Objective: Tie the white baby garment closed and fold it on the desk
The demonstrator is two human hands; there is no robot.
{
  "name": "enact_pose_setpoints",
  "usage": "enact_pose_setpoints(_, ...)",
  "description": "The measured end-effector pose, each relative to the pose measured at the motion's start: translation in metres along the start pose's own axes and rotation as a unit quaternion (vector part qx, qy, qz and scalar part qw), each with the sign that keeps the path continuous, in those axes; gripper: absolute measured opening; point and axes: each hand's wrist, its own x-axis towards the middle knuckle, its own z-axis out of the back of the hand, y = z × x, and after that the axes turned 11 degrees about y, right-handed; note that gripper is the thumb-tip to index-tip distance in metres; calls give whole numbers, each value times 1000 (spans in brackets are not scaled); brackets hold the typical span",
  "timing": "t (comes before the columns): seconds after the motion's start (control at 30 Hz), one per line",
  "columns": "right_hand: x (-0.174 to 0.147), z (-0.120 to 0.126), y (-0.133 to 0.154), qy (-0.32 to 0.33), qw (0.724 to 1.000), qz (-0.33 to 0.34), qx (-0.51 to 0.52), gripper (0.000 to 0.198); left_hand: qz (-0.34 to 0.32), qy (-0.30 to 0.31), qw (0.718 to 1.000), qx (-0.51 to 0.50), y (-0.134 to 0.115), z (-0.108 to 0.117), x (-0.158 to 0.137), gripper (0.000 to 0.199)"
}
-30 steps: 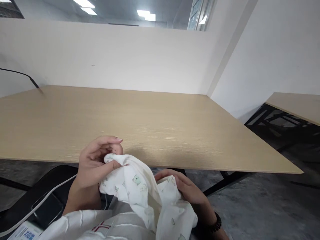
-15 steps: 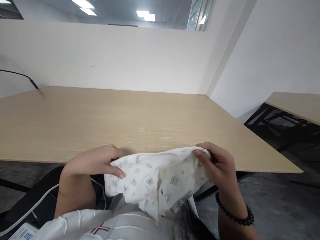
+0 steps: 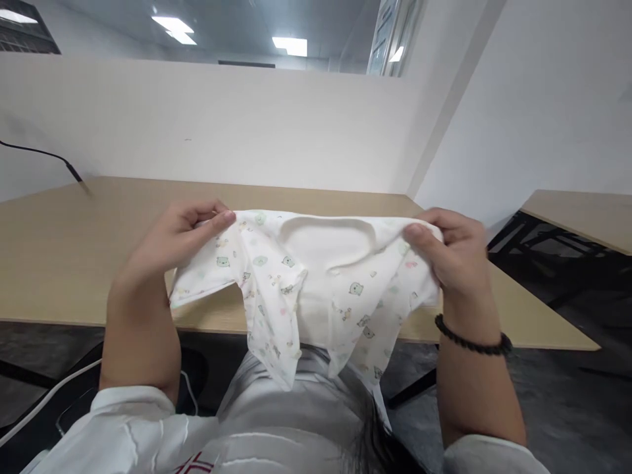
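A small white baby shirt [image 3: 269, 276], printed with green bears and other little figures, hangs spread out between my hands. Its front is open down the middle, with the two front panels dangling below the wide neckline. My left hand [image 3: 190, 234] pinches the shirt at its left shoulder, thumb on top, and the left sleeve droops beneath it. At the opposite shoulder my right hand [image 3: 447, 247] grips the cloth between thumb and fingers. The shirt is held above the table's near edge, its lower part reaching in front of my body.
The pale wooden table [image 3: 148, 204] stretches ahead to a white partition [image 3: 247, 125] with glass above. A black cable [image 3: 44, 153] comes in at the far left. Another table [image 3: 582, 214] with dark legs stands at the right. A white cord [image 3: 49, 395] runs at lower left.
The shirt has been lifted up and forward and is now spread wide, its front panels falling open. Both hands have risen, the left one shifting outward along the shoulder.
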Motion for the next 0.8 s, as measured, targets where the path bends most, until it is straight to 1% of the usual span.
enact_pose_setpoints(0.07,28,-5,-24,90,995,-50,-16,37,41,75,996,30,17,-1,29,43)
enact_pose_setpoints(0.1,41,-10,-39,126,989,-70,-35,38,56,118,990,48,29,-4,45,44)
enact_pose_setpoints(0.17,61,-22,-72,197,972,-110,-70,38,102,169,977,82,59,-17,75,48)
enact_pose_setpoints(0.2,68,-28,-90,242,958,-129,-84,38,129,193,967,108,75,-25,88,49)
enact_pose_setpoints(0.27,75,-37,-124,310,927,-173,-123,40,177,211,946,174,104,-39,104,49)
enact_pose_setpoints(0.33,74,-38,-151,376,889,-220,-141,41,189,256,929,191,127,-46,110,53)
enact_pose_setpoints(0.37,72,-34,-162,394,877,-231,-148,41,191,286,919,191,136,-46,110,54)
enact_pose_setpoints(0.4,70,-29,-170,404,871,-238,-149,41,190,313,911,191,144,-44,109,55)
enact_pose_setpoints(0.47,65,-16,-182,406,870,-245,-133,41,184,351,896,197,154,-36,107,55)
enact_pose_setpoints(0.53,63,-4,-187,394,877,-251,-113,39,180,361,890,213,161,-28,107,52)
enact_pose_setpoints(0.6,64,1,-187,368,886,-252,-126,34,186,342,892,230,165,-23,109,49)
enact_pose_setpoints(0.67,68,0,-184,337,890,-246,-186,27,196,306,899,247,169,-22,112,47)
enact_pose_setpoints(0.73,71,-2,-179,303,882,-236,-274,23,202,271,904,261,171,-23,115,46)
enact_pose_setpoints(0.8,73,-3,-173,268,864,-232,-357,22,210,253,904,273,174,-22,116,47)
